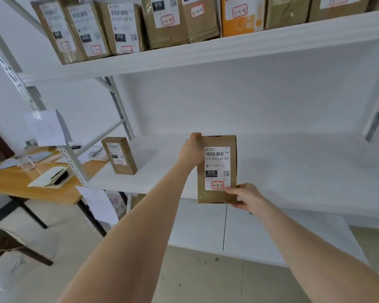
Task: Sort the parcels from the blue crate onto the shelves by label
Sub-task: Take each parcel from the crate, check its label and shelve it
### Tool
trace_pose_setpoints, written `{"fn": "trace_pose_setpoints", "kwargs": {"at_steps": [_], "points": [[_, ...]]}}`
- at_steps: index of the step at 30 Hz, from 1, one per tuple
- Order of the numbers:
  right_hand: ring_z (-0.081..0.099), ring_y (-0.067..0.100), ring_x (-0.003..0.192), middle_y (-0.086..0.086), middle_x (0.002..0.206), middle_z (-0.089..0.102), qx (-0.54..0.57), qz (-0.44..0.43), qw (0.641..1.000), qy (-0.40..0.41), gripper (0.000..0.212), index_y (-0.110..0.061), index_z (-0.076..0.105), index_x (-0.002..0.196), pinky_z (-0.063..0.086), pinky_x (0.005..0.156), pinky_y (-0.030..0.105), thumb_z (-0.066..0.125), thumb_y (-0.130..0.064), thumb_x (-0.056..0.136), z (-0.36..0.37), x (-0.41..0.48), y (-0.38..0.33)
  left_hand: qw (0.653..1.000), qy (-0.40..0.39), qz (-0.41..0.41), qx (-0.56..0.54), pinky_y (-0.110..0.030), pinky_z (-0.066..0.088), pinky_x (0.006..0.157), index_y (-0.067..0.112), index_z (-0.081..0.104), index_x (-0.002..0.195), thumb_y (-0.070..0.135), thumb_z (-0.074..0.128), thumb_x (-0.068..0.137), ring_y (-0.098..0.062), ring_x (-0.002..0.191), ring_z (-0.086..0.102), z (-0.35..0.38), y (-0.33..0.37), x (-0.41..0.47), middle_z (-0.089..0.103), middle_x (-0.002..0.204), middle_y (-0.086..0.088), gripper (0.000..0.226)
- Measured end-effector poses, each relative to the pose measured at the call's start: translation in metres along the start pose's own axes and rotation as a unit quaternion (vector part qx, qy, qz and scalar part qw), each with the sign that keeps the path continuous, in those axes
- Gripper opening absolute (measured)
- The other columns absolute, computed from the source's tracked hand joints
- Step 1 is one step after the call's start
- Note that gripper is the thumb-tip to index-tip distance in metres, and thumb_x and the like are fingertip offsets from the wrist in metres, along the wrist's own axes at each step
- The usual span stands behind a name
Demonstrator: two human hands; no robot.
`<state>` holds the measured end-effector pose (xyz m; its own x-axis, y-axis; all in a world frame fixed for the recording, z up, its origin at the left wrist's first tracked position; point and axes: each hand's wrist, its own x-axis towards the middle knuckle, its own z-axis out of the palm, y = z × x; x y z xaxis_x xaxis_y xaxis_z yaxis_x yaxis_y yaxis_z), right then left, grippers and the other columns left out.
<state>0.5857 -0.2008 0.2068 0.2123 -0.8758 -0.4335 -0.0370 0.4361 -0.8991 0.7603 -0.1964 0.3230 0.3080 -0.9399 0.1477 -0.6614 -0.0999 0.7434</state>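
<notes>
Centre of frame: upright parcel [217,169] marked 3-3-7, over the middle shelf's [293,162] front edge; left hand [192,150] grips its upper-left corner, right hand [246,196] pinches its lower-right corner.

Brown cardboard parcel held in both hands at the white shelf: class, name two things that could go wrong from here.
1. The brown cardboard parcel is gripped only at its top-left corner by the left hand and its bottom-right corner by the right hand; it could twist free and fall.
2. Its handwritten red-boxed code is scrawled; if misread, the parcel might be wrongly left on this white metal shelf.
</notes>
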Motion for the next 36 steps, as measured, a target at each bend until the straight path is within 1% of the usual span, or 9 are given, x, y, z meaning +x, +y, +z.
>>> {"fn": "trace_pose_setpoints", "kwargs": {"at_steps": [2,5,11,18,23,26,30,33,36], "points": [[0.061,0.03,0.109,0.015,0.119,0.062,-0.007,-0.001,1.0,-0.007,0.055,0.0,0.054,0.122,0.058,0.083,0.042,0.08,-0.011,0.076,0.008,0.022,-0.008,1.0,0.004,-0.007,-0.001,-0.047,0.051,0.09,0.021,0.037,0.139,0.017,0.043,0.093,-0.033,0.113,0.055,0.0,-0.009,0.021,0.052,0.131,-0.012,0.046],[0.061,0.03,0.108,0.012,0.124,0.06,-0.016,-0.004,1.0,-0.005,0.066,-0.013,0.045,0.135,0.057,0.083,0.041,0.079,-0.01,0.078,0.019,0.048,-0.022,1.0,0.014,-0.011,-0.007,-0.046,0.05,0.091,0.021,0.039,0.137,0.023,0.04,0.097,-0.032,0.113,0.055,0.0,-0.02,0.05,0.053,0.131,-0.01,0.04],[0.063,0.028,0.107,0.008,0.119,0.063,-0.016,0.004,1.0,0.002,0.06,-0.017,0.05,0.131,0.055,0.09,0.045,0.077,-0.007,0.079,0.019,0.089,-0.033,1.0,-0.005,-0.01,0.014,-0.046,0.051,0.091,0.028,0.034,0.142,0.029,0.042,0.097,-0.03,0.111,0.057,0.017,-0.031,0.1,0.053,0.13,-0.01,0.046],[0.059,0.025,0.113,0.006,0.124,0.062,-0.031,-0.004,0.995,0.091,0.064,-0.019,0.046,0.135,0.054,0.085,0.039,0.077,-0.01,0.079,-0.03,0.124,-0.033,0.996,-0.084,0.035,0.023,-0.04,0.05,0.091,0.03,0.033,0.141,0.035,0.055,0.091,-0.028,0.111,0.057,0.076,-0.012,0.146,0.055,0.131,-0.005,0.055],[0.059,0.02,0.091,0.007,0.104,0.066,-0.123,-0.014,0.975,0.184,0.059,-0.012,0.049,0.132,0.05,0.087,0.036,0.076,-0.01,0.079,-0.067,0.139,-0.029,0.988,-0.121,0.082,0.047,-0.031,0.043,0.084,0.024,0.034,0.138,0.031,0.056,0.092,-0.027,0.107,0.058,0.119,0.01,0.158,0.059,0.127,0.0,0.051],[0.063,0.024,0.095,0.009,0.116,0.067,-0.152,-0.006,0.964,0.218,0.054,-0.009,0.051,0.126,0.051,0.091,0.039,0.075,-0.006,0.077,-0.087,0.146,-0.026,0.985,-0.144,0.096,0.026,-0.035,0.05,0.084,0.023,0.037,0.132,0.03,0.059,0.091,-0.026,0.097,0.061,0.139,0.019,0.159,0.061,0.121,0.0,0.048],[0.063,0.029,0.106,0.011,0.118,0.066,-0.177,-0.005,0.952,0.251,0.05,-0.008,0.053,0.123,0.05,0.093,0.038,0.073,-0.006,0.078,-0.11,0.15,-0.018,0.981,-0.164,0.1,-0.011,-0.045,0.056,0.079,0.024,0.04,0.125,0.027,0.063,0.087,-0.026,0.093,0.063,0.162,0.024,0.151,0.062,0.114,-0.001,0.045],[0.061,0.029,0.108,0.01,0.118,0.066,-0.201,-0.016,0.943,0.266,0.042,-0.008,0.055,0.121,0.047,0.088,0.034,0.068,-0.007,0.081,-0.119,0.15,-0.012,0.982,-0.165,0.095,-0.016,-0.046,0.057,0.076,0.024,0.039,0.125,0.026,0.064,0.087,-0.026,0.092,0.064,0.173,0.025,0.14,0.062,0.114,-0.001,0.045],[0.061,0.026,0.107,0.006,0.119,0.066,-0.199,-0.029,0.944,0.262,0.043,-0.013,0.056,0.124,0.044,0.081,0.027,0.064,-0.003,0.082,-0.125,0.147,-0.006,0.982,-0.166,0.088,-0.02,-0.044,0.059,0.071,0.028,0.038,0.133,0.022,0.061,0.09,-0.027,0.089,0.065,0.178,0.026,0.129,0.058,0.113,0.001,0.05]]}}
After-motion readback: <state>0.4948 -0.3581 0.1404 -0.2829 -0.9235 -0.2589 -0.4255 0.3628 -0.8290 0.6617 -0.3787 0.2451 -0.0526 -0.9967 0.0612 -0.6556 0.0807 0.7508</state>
